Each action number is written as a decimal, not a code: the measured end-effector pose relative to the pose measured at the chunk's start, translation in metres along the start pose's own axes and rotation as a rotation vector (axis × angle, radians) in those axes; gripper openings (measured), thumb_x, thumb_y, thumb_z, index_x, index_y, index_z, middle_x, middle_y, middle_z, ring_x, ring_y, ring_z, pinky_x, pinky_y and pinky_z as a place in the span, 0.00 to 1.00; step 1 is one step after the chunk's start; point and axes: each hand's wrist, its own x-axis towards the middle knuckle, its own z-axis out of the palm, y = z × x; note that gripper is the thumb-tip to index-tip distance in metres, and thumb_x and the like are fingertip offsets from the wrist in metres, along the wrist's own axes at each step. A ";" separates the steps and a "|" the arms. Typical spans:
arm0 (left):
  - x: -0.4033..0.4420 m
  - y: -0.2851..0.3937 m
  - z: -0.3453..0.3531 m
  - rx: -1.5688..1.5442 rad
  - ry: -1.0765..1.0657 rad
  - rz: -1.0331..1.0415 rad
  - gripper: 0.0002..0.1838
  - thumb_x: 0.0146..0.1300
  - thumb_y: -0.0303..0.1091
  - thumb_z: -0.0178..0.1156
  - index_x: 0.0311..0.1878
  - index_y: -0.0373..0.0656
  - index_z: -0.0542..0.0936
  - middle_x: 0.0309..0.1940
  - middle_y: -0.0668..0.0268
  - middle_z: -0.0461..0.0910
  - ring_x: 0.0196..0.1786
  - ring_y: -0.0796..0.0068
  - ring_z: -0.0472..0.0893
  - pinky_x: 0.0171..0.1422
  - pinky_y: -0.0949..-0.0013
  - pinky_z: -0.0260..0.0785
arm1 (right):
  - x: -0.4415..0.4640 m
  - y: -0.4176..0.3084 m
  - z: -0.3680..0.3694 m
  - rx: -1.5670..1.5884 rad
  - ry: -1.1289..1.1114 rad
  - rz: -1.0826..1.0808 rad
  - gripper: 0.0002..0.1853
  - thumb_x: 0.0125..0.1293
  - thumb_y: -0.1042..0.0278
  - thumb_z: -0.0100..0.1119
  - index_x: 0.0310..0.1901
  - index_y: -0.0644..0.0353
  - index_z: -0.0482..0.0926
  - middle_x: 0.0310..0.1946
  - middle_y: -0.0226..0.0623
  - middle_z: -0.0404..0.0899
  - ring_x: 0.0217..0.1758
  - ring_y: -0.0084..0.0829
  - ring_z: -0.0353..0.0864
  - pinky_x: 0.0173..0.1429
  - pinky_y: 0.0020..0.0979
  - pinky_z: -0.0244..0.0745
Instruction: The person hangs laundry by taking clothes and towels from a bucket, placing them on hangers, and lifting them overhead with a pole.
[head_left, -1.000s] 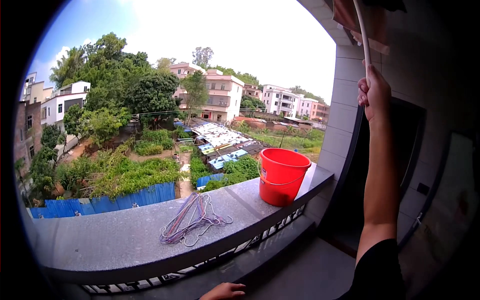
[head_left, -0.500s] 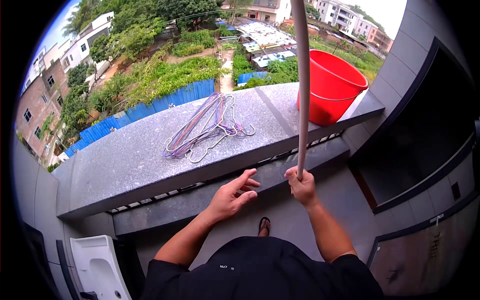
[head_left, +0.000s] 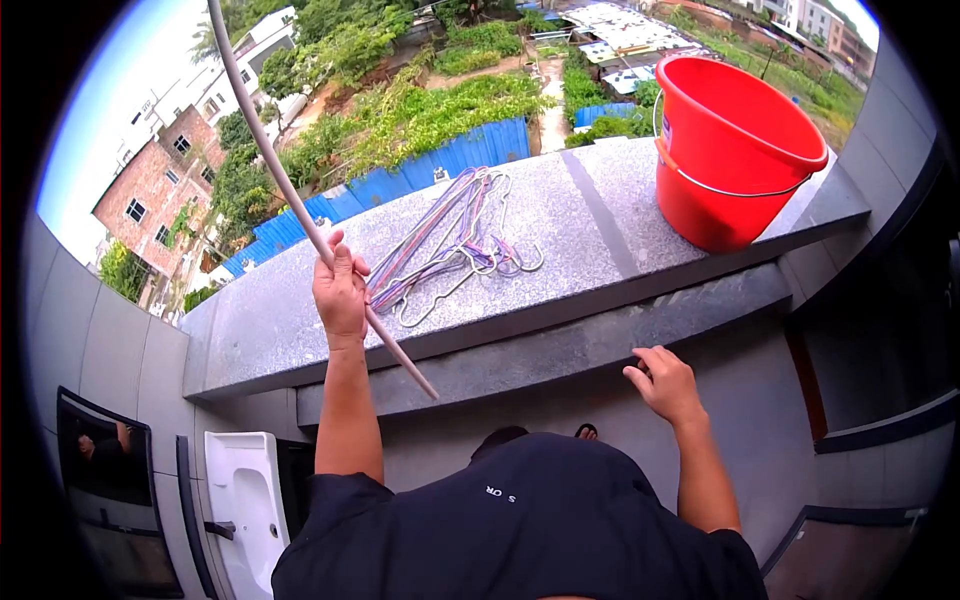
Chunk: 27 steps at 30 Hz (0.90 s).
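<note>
My left hand (head_left: 341, 296) is wrapped round a long pale pole (head_left: 270, 160), which slants from the top left down to its lower end near the ledge's front. Just right of that hand, a tangle of wire hangers (head_left: 450, 245) in white, purple and red lies on the grey stone ledge (head_left: 560, 245). A red bucket (head_left: 730, 150) with a wire handle stands upright on the ledge at the right. My right hand (head_left: 664, 383) is below the bucket, in front of the ledge, its fingers apart and holding nothing.
A white sink (head_left: 245, 500) with a dark tap is at the lower left, beside a dark-framed mirror (head_left: 108, 460). Below the ledge runs a lower dark step (head_left: 600, 345). A dark doorway (head_left: 880, 330) is at the right. Beyond the ledge are gardens, blue fencing and buildings.
The pole has passed from my right hand to my left and now leans to the left. My right hand has let go and moved right. The view has shifted, with bucket and hangers still on the ledge.
</note>
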 end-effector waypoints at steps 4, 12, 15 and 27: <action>0.005 -0.021 -0.094 0.430 0.248 -0.077 0.15 0.77 0.41 0.64 0.55 0.39 0.84 0.23 0.75 0.73 0.19 0.90 0.65 0.20 0.80 0.56 | 0.000 0.048 -0.063 -0.106 0.129 0.145 0.11 0.64 0.66 0.71 0.45 0.61 0.85 0.33 0.37 0.84 0.35 0.40 0.84 0.41 0.40 0.80; -0.021 -0.114 -0.240 1.180 0.476 -0.151 0.19 0.70 0.44 0.69 0.58 0.44 0.85 0.36 0.59 0.84 0.37 0.62 0.82 0.44 0.59 0.75 | 0.072 0.029 -0.172 -0.322 0.529 0.044 0.07 0.73 0.71 0.65 0.45 0.67 0.84 0.36 0.46 0.85 0.37 0.44 0.85 0.42 0.38 0.80; -0.030 -0.124 -0.225 1.426 0.464 -0.240 0.21 0.71 0.40 0.64 0.66 0.56 0.81 0.47 0.52 0.79 0.52 0.45 0.82 0.52 0.46 0.76 | 0.110 -0.004 -0.209 -0.442 0.576 -0.002 0.06 0.73 0.72 0.65 0.44 0.68 0.84 0.36 0.45 0.86 0.37 0.42 0.86 0.44 0.35 0.80; -0.043 -0.138 -0.250 1.705 0.396 -0.203 0.20 0.74 0.36 0.61 0.67 0.60 0.80 0.49 0.58 0.76 0.49 0.50 0.83 0.49 0.47 0.76 | 0.334 0.022 -0.320 -0.896 0.228 0.193 0.18 0.71 0.51 0.65 0.45 0.58 0.87 0.41 0.45 0.88 0.47 0.46 0.87 0.52 0.45 0.81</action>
